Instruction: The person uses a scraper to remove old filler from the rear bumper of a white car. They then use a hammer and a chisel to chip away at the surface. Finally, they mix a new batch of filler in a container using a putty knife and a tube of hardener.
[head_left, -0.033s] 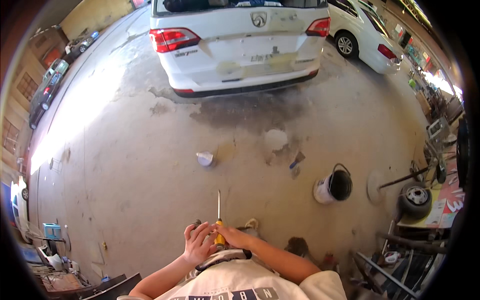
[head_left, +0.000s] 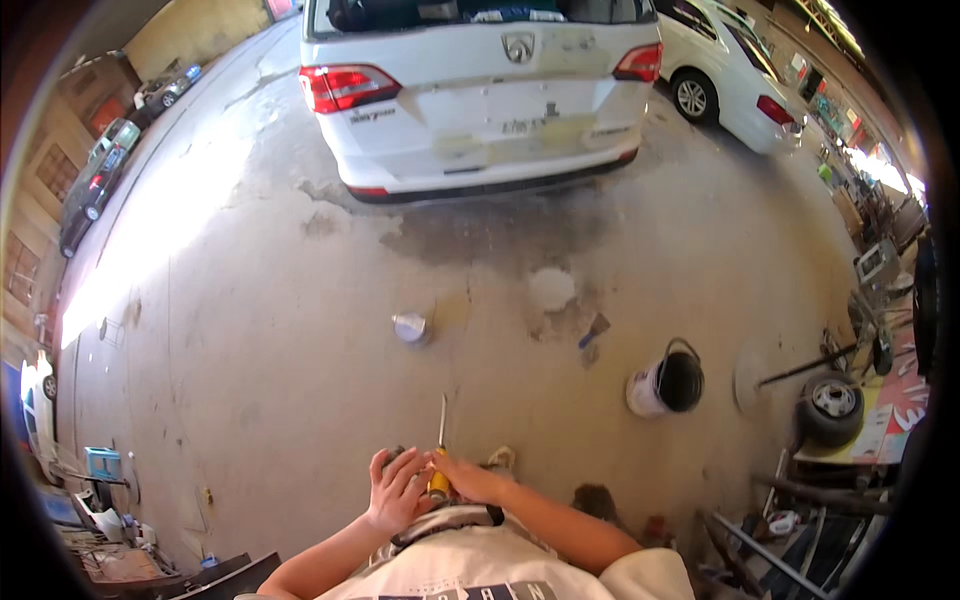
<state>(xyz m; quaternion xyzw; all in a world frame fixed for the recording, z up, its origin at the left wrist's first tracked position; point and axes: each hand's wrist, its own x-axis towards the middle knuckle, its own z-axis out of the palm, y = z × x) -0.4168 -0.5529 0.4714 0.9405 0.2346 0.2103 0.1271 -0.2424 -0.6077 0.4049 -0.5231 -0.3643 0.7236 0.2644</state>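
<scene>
My right hand (head_left: 470, 480) is closed around a yellow-handled screwdriver (head_left: 439, 480), whose long metal shaft points away from me. My left hand (head_left: 398, 490) is just beside it, fingers curled on a small dark object (head_left: 394, 456) that is too hidden to identify, and its fingertips are close against the screwdriver. Both hands are low in front of my shirt.
A white van (head_left: 480, 110) stands ahead, a white car (head_left: 730, 110) at right. On the floor lie a small can (head_left: 410, 326), a scraper (head_left: 596, 330) and a bucket (head_left: 650, 390). A loose wheel (head_left: 830, 405) and clutter are at right, more clutter (head_left: 103, 464) at left.
The view has shifted slightly, so the van and floor items appear a little lower. The screwdriver's tip is slightly lower in view; both hands keep their grip.
</scene>
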